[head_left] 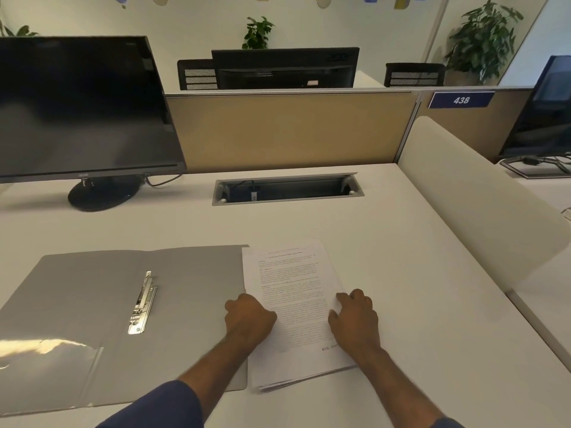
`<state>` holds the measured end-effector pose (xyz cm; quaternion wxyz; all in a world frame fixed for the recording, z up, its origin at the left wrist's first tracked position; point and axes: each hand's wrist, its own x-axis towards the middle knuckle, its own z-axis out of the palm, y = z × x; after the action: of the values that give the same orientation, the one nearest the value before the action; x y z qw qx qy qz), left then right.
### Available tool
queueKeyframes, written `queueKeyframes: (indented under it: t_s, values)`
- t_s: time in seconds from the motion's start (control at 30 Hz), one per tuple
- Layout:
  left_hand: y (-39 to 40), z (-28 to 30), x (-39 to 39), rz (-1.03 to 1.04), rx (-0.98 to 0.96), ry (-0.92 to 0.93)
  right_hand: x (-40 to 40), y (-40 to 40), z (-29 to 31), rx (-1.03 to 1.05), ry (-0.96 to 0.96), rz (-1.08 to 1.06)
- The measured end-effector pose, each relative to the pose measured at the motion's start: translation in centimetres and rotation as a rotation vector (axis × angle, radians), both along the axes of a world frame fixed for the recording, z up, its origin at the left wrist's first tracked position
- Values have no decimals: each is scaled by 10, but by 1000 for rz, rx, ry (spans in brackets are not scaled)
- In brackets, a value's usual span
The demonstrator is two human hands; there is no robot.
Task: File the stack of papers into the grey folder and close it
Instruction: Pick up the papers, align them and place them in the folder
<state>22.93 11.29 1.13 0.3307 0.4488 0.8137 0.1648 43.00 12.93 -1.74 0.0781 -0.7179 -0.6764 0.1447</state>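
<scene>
Left hand (249,316): curled over the left edge of the stack of papers (293,307), seemingly gripping it.
Right hand (355,318): fingers bent on the stack's right edge, grip unclear.
Stack: flat on the desk (386,242), its left edge just over the folder's right flap.
Grey folder (123,319): open flat left of the stack, metal fastener (142,304) closed.
Risk: loose lower sheets already fan out; an uneven lift could spill them.

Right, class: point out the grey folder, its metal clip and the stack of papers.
grey folder (191,282): head view, bare right-hand flap.
metal clip (142,304): head view, middle of the fastener.
stack of papers (293,282): head view, printed top sheet.
</scene>
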Motion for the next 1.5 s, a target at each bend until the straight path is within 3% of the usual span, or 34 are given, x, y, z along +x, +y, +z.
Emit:
queueKeyframes:
  t_s: [0.13,0.33,0.43,0.53,0.6,0.87,1.07,1.3,1.4,1.5]
  values:
    - [-1,1,-5,123,88,-180,-1,-1,1,-7,-13,2]
    - [4,2,-8,301,-11,-497,-2,-2,2,-2,-19,-4]
    - [3,0,-4,286,-79,-462,-2,-4,2,12,-22,-4]
    - [2,6,8,216,-116,-154,-2,-4,2,13,-17,-5]
    - [2,12,17,177,-97,-58,-1,-4,1,14,-8,-13]
    - [4,11,15,197,-6,-259,-1,-3,1,17,-17,-17]
    - [8,3,2,324,94,-559,-2,-2,1,11,-42,-18]
    - [4,-7,5,429,155,-585,-2,-2,0,20,-29,-22]
    - [2,-11,4,328,130,-613,-2,-2,-1,19,-34,-20]
    - [-1,-11,7,166,174,-466,-2,-2,-1,16,-31,-23]
